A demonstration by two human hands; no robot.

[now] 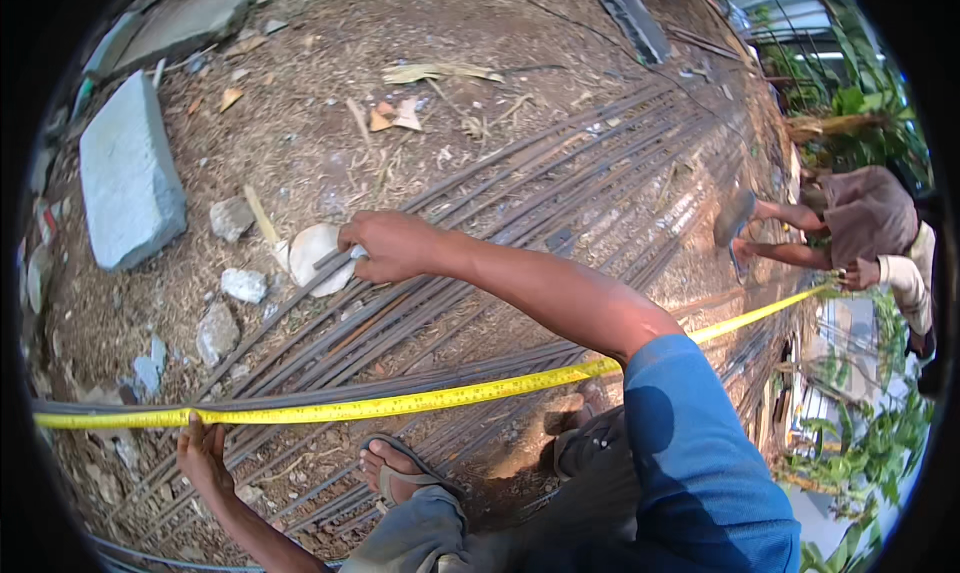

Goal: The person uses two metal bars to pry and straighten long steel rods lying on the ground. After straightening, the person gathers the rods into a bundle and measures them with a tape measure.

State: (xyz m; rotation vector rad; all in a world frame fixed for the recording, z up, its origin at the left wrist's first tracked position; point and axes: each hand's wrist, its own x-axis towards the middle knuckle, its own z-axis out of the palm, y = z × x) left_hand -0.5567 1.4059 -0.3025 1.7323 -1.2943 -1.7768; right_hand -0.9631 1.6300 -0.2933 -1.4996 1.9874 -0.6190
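Note:
A long yellow measuring tape (420, 401) stretches from the left rim toward the far right, beside several steel rebar rods. My left hand (205, 455) pinches the tape's lower edge near its left end, fingertips against the rods behind it. Above the tape, my right hand (392, 245) reaches out over the bundle of rebar (370, 318), its fingers closed on a small pale piece (357, 253) that could be chalk or stone. Just left of those fingers lies a rounded whitish stone (312, 255).
Another person (870, 223) stands at the right, a hand (858, 273) at the tape's far end. A large pale concrete block (130, 173) and smaller rocks (216, 333) lie left. A dark slab (635, 23) sits farther off. My sandalled foot (395, 470) stands among rods.

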